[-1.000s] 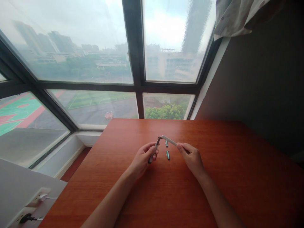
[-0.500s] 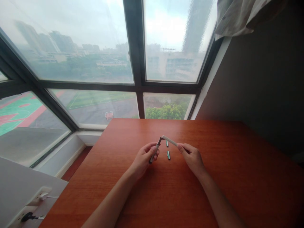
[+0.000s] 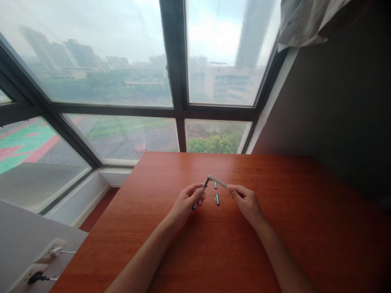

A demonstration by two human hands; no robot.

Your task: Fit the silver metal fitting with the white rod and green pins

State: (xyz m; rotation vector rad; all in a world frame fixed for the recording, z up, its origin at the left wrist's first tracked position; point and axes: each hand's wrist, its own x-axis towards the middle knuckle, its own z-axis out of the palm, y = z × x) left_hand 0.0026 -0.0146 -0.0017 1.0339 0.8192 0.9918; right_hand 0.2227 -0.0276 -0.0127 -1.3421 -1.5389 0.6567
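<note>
Over the table, my left hand is closed round a grey-and-black handle that looks like a razor handle, tilted with its upper end away from me. My right hand pinches a slim pale stick with a dark lower end, perhaps a brush. The stick's far tip meets the handle's upper end, at an angle; whether they are joined I cannot tell. Between my hands lie two small green-and-black pieces like razor cartridges, the nearer cartridge and the farther cartridge, partly behind the stick.
A reddish-brown wooden table spreads under my arms. Dark window frames rise behind its far edge, with a curtain at top right. At lower left, plugs sit in a wall socket.
Both hands and the things in them stay almost where they were. Only a very slight shift of the whole view shows.
</note>
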